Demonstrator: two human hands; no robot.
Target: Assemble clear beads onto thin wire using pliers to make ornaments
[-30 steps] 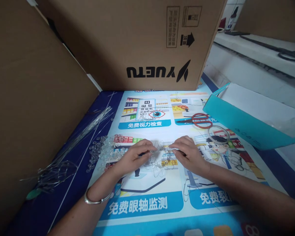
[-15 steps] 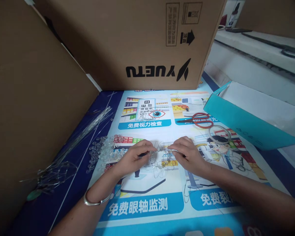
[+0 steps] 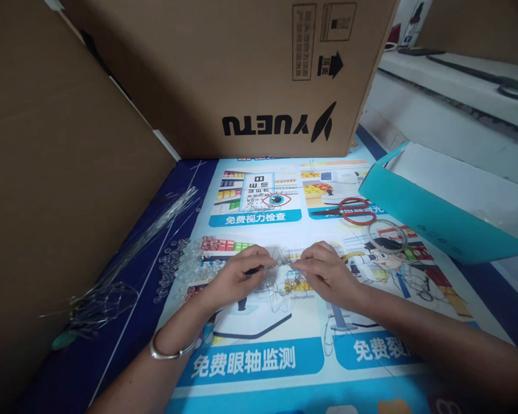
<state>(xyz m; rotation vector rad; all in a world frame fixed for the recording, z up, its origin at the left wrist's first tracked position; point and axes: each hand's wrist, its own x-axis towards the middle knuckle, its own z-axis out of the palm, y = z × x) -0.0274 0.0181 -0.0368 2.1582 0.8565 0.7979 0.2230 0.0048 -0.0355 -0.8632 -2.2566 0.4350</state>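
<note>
Between my hands is a looped wire piece with clear beads (image 3: 280,287), its thin loops spreading out like petals over the printed mat. My left hand (image 3: 242,273) pinches the left side of this piece with thumb and fingers. From the right, my right hand (image 3: 328,273) closes its fingertips on the piece's upper right part, close to the left fingertips. Exactly which strand each hand grips is too fine to make out. Left of my left hand lies a heap of clear beads (image 3: 181,264), some over the red print.
A bundle of straight wires (image 3: 151,236) lies at the left. Red-handled scissors (image 3: 356,211) and a wire coil (image 3: 387,236) rest at the right, near a teal box (image 3: 440,213). Cardboard (image 3: 198,75) walls the back and left. A thin wire loop (image 3: 328,336) lies in front.
My right fingertips have shifted slightly left, nearer the left ones. The whole view has moved a little; the left hand keeps its pinch.
</note>
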